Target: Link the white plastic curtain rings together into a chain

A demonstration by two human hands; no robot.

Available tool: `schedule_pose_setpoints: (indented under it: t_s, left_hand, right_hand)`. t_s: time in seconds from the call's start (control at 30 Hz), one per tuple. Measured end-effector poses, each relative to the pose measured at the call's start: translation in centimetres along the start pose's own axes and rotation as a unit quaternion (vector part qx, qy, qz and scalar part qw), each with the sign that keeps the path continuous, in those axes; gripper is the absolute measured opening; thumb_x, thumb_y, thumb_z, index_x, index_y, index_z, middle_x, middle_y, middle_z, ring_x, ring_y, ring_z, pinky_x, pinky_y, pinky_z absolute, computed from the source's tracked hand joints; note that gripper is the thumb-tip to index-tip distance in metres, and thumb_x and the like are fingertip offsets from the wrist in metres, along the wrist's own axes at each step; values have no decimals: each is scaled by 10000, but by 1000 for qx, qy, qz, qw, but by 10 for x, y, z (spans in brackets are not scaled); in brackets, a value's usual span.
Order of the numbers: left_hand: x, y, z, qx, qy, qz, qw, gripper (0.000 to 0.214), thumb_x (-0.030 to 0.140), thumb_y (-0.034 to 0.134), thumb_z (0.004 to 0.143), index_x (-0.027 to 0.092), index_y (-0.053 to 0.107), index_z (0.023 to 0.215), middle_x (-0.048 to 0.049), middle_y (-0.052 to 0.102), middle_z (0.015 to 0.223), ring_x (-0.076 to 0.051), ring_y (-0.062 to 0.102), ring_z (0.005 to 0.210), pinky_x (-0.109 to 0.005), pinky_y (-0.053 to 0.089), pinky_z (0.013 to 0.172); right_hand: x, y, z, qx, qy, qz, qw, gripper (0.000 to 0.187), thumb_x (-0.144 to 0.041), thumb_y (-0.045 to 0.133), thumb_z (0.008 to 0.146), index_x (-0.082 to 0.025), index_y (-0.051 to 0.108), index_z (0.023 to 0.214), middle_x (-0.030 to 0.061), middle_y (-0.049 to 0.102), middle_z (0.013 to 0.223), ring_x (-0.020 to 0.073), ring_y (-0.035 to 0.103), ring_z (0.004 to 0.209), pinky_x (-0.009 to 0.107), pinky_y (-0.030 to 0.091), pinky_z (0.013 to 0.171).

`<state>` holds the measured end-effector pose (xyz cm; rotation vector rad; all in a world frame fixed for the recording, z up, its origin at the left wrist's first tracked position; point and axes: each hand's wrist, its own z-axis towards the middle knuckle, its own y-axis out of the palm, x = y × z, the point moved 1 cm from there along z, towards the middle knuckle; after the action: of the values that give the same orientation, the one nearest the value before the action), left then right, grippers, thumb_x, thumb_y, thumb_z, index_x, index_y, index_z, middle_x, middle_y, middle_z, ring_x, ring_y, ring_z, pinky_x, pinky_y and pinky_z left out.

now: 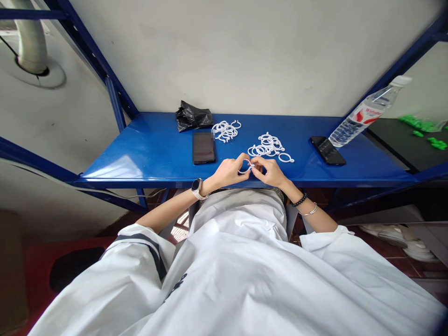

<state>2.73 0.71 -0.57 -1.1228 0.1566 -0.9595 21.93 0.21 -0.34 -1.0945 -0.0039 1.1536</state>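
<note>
Between my two hands, just over the front of the blue table, is a white plastic curtain ring. My left hand is closed round its left side, with thumb and forefinger on the hoop. At the ring's right end, my right hand pinches the small joint or clip; the fingertips hide its detail. A loose heap of white rings lies just beyond my right hand, with one single ring to its right. Farther left sits a second heap of white rings, some of them open hoops.
On the blue table lie a crumpled black plastic bag, a dark flat rectangular object and a black phone. A water bottle stands by the phone. Blue frame posts rise at both sides, against a pale wall.
</note>
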Motion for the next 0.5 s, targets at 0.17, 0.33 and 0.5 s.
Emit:
schedule_pose_setpoints:
  t_s: [0.17, 0.33, 0.5]
  left_hand:
    - [1, -2, 1, 0, -11, -7, 1000, 315, 331, 513, 857, 169, 498, 1127, 63, 475, 573, -114, 449, 461, -212, 283, 506]
    - [1, -3, 1, -1, -30, -23, 999, 358, 316, 521, 853, 173, 479, 1179, 72, 462, 566, -111, 437, 454, -209, 285, 509]
    - [-1, -2, 1, 15, -45, -39, 998, 367, 306, 532, 848, 162, 473, 1181, 84, 457, 554, -101, 423, 432, -211, 295, 511]
  right_hand:
    - [0, -2, 0, -8, 11, 0, 1000, 150, -309, 478, 932, -209, 582, 973, -13, 643, 644, 139, 590, 535, 247, 457, 573]
    - [-2, -2, 1, -8, 21, 4, 1000, 156, -325, 480, 942, -211, 584, 968, -16, 631, 630, 142, 585, 526, 250, 452, 570]
    - [-3, -1, 1, -2, 25, 12, 1000, 148, -331, 492, 935, -216, 579, 965, -23, 621, 622, 137, 569, 506, 254, 452, 567]
